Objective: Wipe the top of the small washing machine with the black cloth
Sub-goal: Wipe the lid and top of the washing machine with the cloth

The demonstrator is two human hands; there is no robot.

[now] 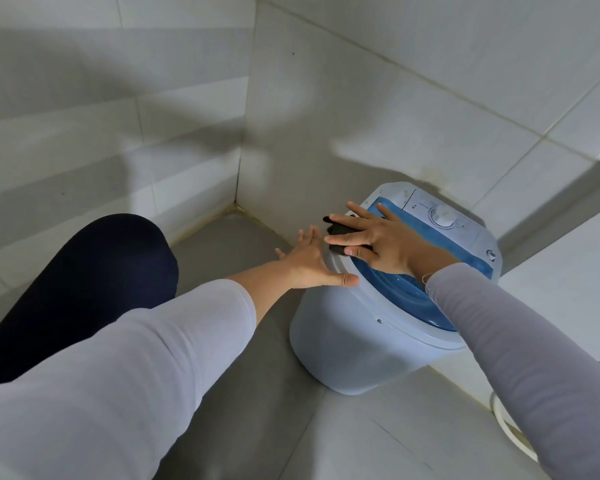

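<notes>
Fingers (343, 240) of right hand (378, 242) spread straight, pressing flat on black cloth (338, 230) at the left rim of the small washing machine (361, 344); nothing gripped. Cloth partly hidden under the palm, bunched over the edge beside the blue lid (430, 237). Left hand (309, 261) released, fingers straight, thumb against the machine's side just below the rim. White dial (442, 216) behind the lid. Machine stands on grey floor (257, 393) near the tiled wall corner (238, 188). Dark-clad knee (94, 271) at left.
</notes>
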